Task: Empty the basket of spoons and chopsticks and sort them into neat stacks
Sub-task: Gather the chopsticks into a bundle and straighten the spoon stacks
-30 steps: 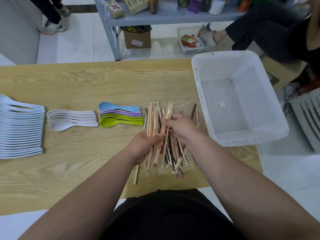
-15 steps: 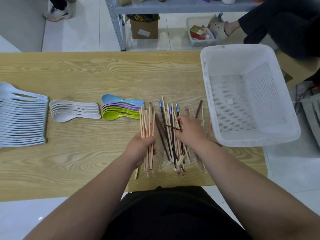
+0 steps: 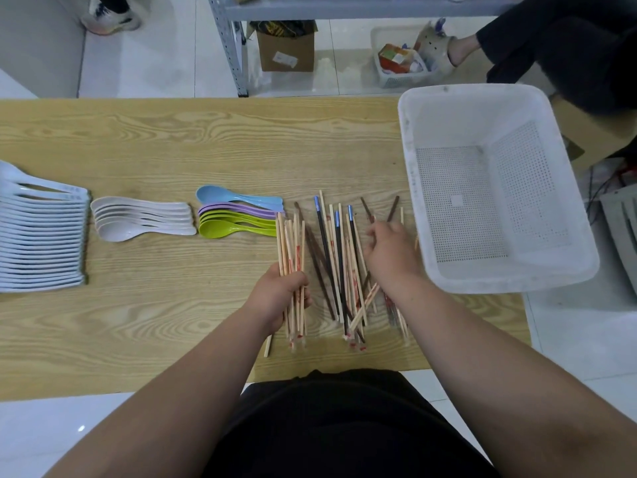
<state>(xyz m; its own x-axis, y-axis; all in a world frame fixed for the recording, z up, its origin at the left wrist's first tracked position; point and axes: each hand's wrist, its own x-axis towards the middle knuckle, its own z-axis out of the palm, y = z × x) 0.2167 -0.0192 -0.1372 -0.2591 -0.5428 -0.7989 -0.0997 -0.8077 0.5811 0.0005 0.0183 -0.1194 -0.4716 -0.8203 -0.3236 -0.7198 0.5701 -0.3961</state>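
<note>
Pale wooden red-printed chopsticks [image 3: 290, 243] are gripped in the left hand [image 3: 280, 295] for sorting; the right hand [image 3: 391, 255], hold unclear, is needed on another matching stick.

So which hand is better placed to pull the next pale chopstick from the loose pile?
Right. The right hand is over the loose pile; the left hand is occupied, gripping a bundle of pale chopsticks beside it.

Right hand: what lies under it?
The mixed pile of loose chopsticks on the table, pale and dark ones crossing. The right hand covers the sticks beneath it, so whether its fingers hold any cannot be seen.
</note>
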